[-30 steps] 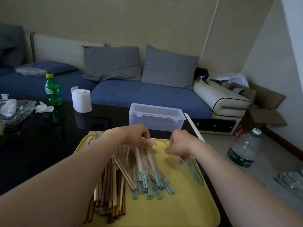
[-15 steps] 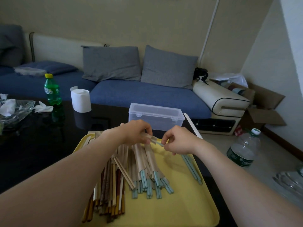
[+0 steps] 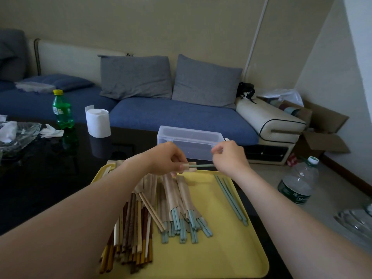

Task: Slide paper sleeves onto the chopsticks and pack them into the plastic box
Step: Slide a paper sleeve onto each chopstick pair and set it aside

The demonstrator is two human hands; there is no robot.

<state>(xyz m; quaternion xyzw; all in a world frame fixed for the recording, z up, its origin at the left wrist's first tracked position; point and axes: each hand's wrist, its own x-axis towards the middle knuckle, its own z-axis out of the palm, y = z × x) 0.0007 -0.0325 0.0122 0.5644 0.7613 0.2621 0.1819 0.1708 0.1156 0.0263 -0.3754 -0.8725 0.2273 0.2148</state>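
A brown paper sleeve (image 3: 190, 167) and teal chopsticks (image 3: 204, 165) are held level in the air above the far edge of a yellow tray (image 3: 231, 256). The chopsticks' tip sits just inside the sleeve's mouth. The left hand (image 3: 167, 159) pinches the sleeve, fingers curled round it. The right hand (image 3: 231, 158) grips the chopsticks' other end with curled fingers. Just behind both hands, a clear plastic box (image 3: 189, 137) sits on a dark table (image 3: 50, 178), lid on. On the tray lie sleeved chopsticks (image 3: 181, 200) in a pile, bare chopsticks (image 3: 231, 198) to their right, and wooden chopsticks (image 3: 130, 228) to their left. Farther back on the table stand a green bottle (image 3: 62, 109) and a paper roll (image 3: 98, 122), with a blue sofa (image 3: 171, 115) behind them.
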